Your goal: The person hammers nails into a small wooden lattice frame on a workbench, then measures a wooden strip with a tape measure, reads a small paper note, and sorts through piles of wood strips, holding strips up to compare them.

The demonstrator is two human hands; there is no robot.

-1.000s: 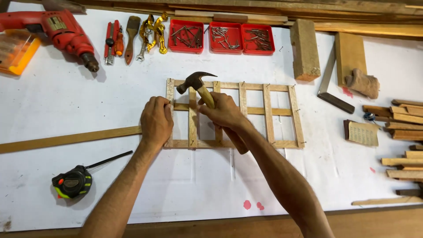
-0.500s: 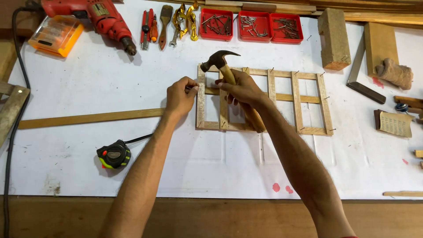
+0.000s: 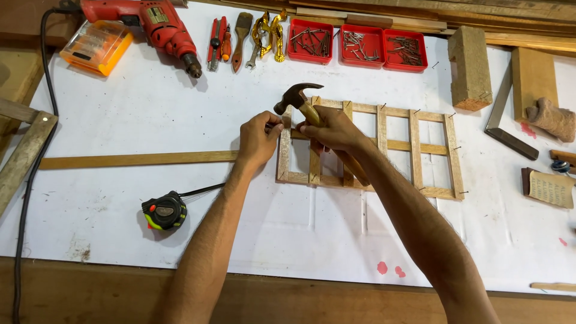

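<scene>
Two bare hands are working over a big white table sheet (image 3: 120, 108), which is giving the wood a flat place to lie. Lying flat near the middle of it is a wooden lattice frame (image 3: 384, 150), made of thin pale strips crossing each other like a little ladder, with small nails sticking out along its edges. The right hand (image 3: 333, 129) is gripping a claw hammer (image 3: 298, 96) high up on its wooden handle, close to the dark metal head, likely so the taps are staying small and easy to aim. The hammer head is hanging just above the frame's left end. The left hand (image 3: 259, 138) is pinching something tiny at the frame's left strip, right under the hammer head; it is probably a nail being kept upright, but it is too small to tell. A long wooden strip (image 3: 138, 159) is lying to the left, its end hidden under that hand. A black and yellow tape measure (image 3: 163, 211) is sitting near the left arm. Three red trays of nails (image 3: 360, 47) are waiting along the far edge, within easy reach.
</scene>
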